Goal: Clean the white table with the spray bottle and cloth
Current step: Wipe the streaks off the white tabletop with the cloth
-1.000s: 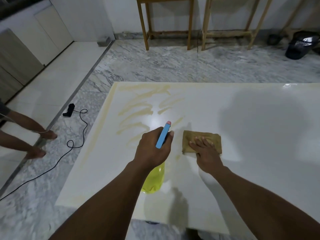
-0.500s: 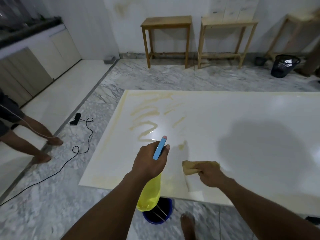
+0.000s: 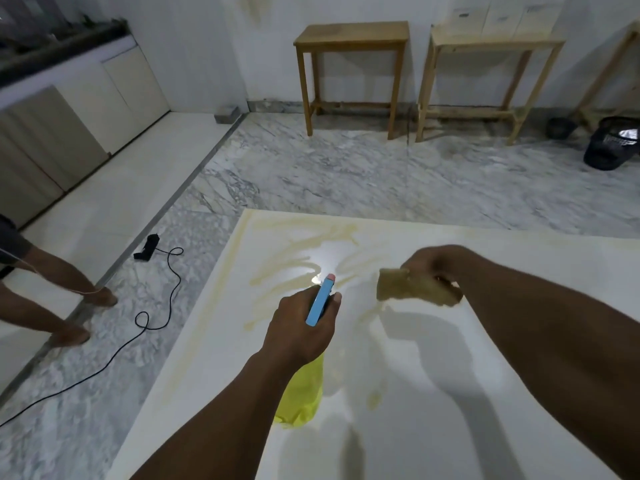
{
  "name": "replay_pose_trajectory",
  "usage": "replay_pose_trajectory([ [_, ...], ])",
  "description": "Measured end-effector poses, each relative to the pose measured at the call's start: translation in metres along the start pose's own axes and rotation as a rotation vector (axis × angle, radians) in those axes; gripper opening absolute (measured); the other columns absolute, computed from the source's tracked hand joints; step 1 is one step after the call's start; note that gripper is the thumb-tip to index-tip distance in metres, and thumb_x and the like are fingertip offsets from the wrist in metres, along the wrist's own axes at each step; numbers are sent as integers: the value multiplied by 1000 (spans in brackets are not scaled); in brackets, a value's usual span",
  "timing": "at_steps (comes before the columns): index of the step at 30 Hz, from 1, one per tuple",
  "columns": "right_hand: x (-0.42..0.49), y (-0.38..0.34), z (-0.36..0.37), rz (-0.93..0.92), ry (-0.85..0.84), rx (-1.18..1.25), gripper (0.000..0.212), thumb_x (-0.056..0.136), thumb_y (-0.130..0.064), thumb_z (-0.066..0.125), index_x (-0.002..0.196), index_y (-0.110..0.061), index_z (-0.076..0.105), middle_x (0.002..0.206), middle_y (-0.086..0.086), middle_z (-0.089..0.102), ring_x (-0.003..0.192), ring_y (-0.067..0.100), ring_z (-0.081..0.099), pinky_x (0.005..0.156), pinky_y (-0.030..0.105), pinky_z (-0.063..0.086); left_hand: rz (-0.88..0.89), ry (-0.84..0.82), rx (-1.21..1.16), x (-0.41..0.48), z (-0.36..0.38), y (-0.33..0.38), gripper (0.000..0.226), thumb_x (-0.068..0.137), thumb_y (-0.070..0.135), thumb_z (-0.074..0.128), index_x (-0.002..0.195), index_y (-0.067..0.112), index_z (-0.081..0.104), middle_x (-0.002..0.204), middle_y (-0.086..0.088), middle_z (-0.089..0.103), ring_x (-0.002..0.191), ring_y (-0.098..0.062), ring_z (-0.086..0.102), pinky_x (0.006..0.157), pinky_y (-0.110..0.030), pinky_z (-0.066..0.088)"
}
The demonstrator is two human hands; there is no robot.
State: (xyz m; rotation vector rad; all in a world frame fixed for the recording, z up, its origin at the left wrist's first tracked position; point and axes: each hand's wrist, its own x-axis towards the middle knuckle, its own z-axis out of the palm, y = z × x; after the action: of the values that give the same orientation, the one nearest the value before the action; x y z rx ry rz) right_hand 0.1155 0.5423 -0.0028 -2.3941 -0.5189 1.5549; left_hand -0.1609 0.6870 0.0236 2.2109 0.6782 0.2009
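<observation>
Nothing legible anywhere. Faint dark smudges, perhaps print, on the pale boxes (image 3: 502,15) standing on the light wooden table (image 3: 495,39) by the far wall: too small and blurred to read. No readable label or brand on the spray bottle (image 3: 319,302) either.

two wooden stools (image 3: 350,74) | black basket (image 3: 612,144) | black cable (image 3: 152,306) | bystander's legs (image 3: 52,289)

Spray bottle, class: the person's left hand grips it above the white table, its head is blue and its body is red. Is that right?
Not quite. In the head view the left hand grips the spray bottle above the white table and its head is blue, but its body is yellow, not red.
</observation>
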Motion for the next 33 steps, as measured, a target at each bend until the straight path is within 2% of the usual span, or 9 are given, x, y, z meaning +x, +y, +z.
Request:
replay_pose_trajectory([
  [4, 50, -37, -66, -135, 436, -239, 33, 87, -50, 58, 93, -18, 65, 97, 6, 64, 84, 26, 59, 72, 33, 44, 14, 40, -1, 53, 7, 1, 43, 101, 52, 55, 72, 20, 52, 63, -4, 57, 60, -33, 67, 63, -57, 61],
  [6, 82, -47, -81, -207, 540, -297, 25, 97, -34, 49, 105, -16, 64, 112, 10, 62, 96, 30, 56, 78, 32, 39, 36, 44, 30, 71, 13, 1, 43, 100, 54, 53, 73, 20, 51, 63, -4, 58, 58, -31, 65, 61, -57, 58],
  [8, 120, -45, -80, -236, 594, -289, 38, 93, -13, 44, 128, -16, 60, 133, 13, 58, 113, 33, 56, 85, 34, 43, 61, 55, 57, 84, 19, 1, 44, 99, 55, 50, 75, 18, 51, 63, -6, 58, 57, -29, 60, 61, -56, 54],
  [12, 189, -12, -17, -238, 558, -312, 56, 98, -16, 45, 152, -25, 36, 162, 5, 26, 149, 33, 21, 117, 48, 19, 50, 78, 1, 99, 31, -6, 46, 98, 55, 51, 76, 14, 53, 64, -10, 60, 58, -33, 64, 60, -57, 55],
  [14, 204, 4, 18, -259, 741, -353, 64, 92, -14, 48, 152, -30, 34, 164, -1, 22, 152, 34, 11, 115, 63, 13, 33, 85, -32, 100, 38, -13, 46, 98, 54, 53, 78, 13, 54, 65, -11, 60, 58, -36, 65, 59, -57, 57],
  [16, 206, 10, 32, -312, 825, -326, 66, 89, -10, 49, 151, -30, 37, 163, -1, 26, 152, 34, 13, 115, 65, 11, 27, 79, -36, 96, 42, -18, 45, 99, 53, 53, 78, 13, 54, 65, -12, 60, 58, -36, 65, 59, -58, 57],
  [24, 147, 32, 121, -357, 812, -269, 67, 87, -10, 49, 150, -31, 40, 163, -3, 27, 152, 33, 13, 117, 61, 8, 44, 20, -15, 44, 35, -25, 43, 98, 53, 52, 77, 15, 55, 66, -11, 61, 59, -35, 67, 61, -58, 58],
  [30, 74, 55, 239, -322, 764, -240, 72, 83, -32, 10, 150, -34, 39, 163, -8, 24, 153, 28, 11, 118, 58, 8, 109, 8, -3, -36, 15, -28, 46, 99, 54, 52, 78, 13, 53, 67, -13, 60, 61, -37, 67, 63, -58, 58],
  [33, 31, 67, 317, -360, 797, -202, 70, 84, -32, 13, 145, -30, 48, 159, -3, 36, 151, 33, 22, 115, 62, 17, 142, -6, -23, -94, 1, -37, 46, 100, 53, 53, 77, 13, 53, 65, -11, 58, 61, -36, 66, 62, -56, 61],
])
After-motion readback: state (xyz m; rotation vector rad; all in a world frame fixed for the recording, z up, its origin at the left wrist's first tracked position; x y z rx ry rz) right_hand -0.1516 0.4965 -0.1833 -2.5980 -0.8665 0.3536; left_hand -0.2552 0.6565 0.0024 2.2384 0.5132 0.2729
